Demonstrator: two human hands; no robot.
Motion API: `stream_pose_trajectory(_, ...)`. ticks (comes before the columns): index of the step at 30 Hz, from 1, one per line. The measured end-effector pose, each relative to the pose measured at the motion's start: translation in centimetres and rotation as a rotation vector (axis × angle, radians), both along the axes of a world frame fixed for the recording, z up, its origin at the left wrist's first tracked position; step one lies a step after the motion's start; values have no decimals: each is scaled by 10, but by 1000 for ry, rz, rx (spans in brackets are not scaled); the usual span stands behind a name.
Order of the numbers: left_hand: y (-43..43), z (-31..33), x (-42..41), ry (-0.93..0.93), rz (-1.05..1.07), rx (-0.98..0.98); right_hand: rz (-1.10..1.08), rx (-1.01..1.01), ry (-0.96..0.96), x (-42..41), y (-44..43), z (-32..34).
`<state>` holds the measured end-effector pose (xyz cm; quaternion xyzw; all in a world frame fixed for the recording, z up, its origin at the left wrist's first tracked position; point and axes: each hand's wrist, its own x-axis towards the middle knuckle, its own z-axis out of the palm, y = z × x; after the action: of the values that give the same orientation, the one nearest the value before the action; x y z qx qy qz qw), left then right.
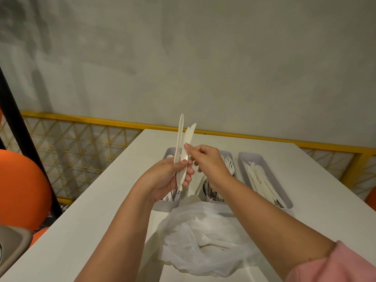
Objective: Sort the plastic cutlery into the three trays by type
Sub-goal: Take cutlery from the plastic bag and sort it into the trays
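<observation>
I note a plain grey-white wall behind the white tabletop, dimly lit, with faint mottled shadows on its left part. Beyond the tabletop's far and left edges runs a yellow rail over yellow wire mesh. A black post slants at left, beside a rounded orange shape. A grey moulded edge shows lower left.

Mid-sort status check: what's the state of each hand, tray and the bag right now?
left hand: grips cutlery bundle upright
right hand: pinches knife in bundle
right tray: holds knives
middle tray: holds white cutlery
left tray: contents mostly hidden
plastic bag: open, cutlery inside
</observation>
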<state>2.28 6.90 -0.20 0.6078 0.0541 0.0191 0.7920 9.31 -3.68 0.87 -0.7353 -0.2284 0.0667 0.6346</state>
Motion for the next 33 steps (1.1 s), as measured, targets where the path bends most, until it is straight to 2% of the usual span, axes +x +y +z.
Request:
stream_pose_trajectory(16,-3,-4,4,71,-7,58,-28,-54,118,3,-8,5)
stream_pose_trajectory(23,-4,-3,3,101,62,69,-137,117,173,7,-10,7)
stream_pose_trajectory(25,-4,-4,3,118,70,100,-180,123,65,8,-14,11)
stream_pose_trajectory(28,-3,-4,3,131,44,104,-111,39,-240,12,-21,15)
stream_pose_trajectory(31,-1,-5,4,156,4,135,63,-144,-474,14,-26,19)
stream_pose_trajectory(33,0,-5,3,179,-37,169,129,-336,-667,15,-28,19)
